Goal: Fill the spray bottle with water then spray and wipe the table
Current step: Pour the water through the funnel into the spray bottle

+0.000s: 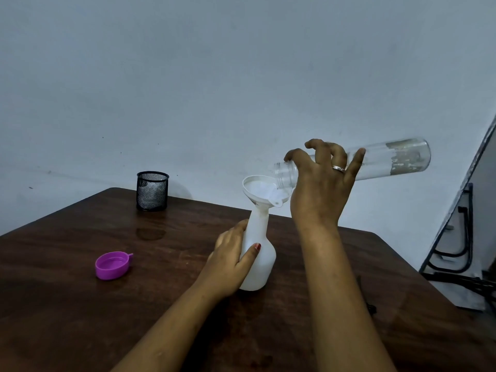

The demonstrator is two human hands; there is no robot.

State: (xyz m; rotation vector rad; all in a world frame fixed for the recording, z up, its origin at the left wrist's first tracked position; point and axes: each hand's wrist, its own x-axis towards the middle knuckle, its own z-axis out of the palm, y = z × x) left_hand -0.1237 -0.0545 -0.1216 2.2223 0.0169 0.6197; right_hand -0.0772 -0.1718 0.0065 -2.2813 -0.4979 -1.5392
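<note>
A white spray bottle [261, 253] without its spray head stands upright on the dark wooden table [107, 304]. A white funnel [264, 190] sits in its neck. My left hand [230, 261] grips the bottle's body from the left. My right hand [319, 183] holds a clear water bottle [389, 161] tipped almost flat, its open mouth over the funnel's right rim. The funnel bowl looks filled with water. The clear bottle looks nearly empty.
A purple cap [112, 265] lies open side up on the table's left part. A black mesh cup [152, 191] stands at the far edge, a wet patch [150, 233] in front of it. Black metal frames [456, 237] lean by the wall on the right.
</note>
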